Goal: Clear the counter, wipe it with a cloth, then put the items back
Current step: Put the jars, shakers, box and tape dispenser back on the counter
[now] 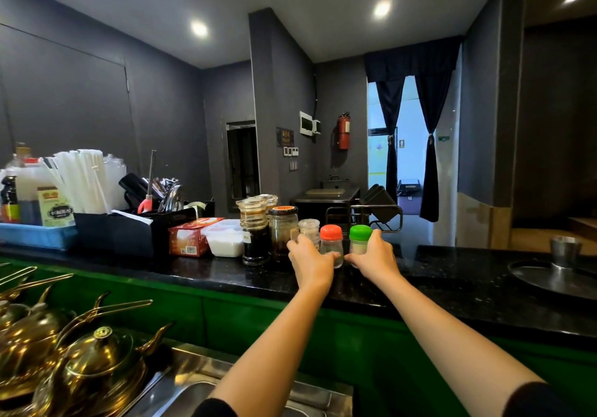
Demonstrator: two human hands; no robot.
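Note:
Two small clear shakers stand side by side on the black stone counter (452, 284). My left hand (308, 260) grips the orange-capped shaker (331, 242) from its left side. My right hand (374, 256) grips the green-capped shaker (360, 239), fingers curled round its body. Both bases seem to sit on the counter. Just left of them stand a white-lidded jar (309, 227), a jar with an orange label lid (283, 231) and a tall glass jar of dark sauce (255, 235). No cloth is in view.
Farther left sit a plastic tub (224, 239), a red box (189, 239), a black organiser with straws and utensils (129, 226) and a blue tray of bottles (35, 234). A steel tray with a cup (559, 274) lies at the right. Brass kettles (93, 361) fill the sink area below.

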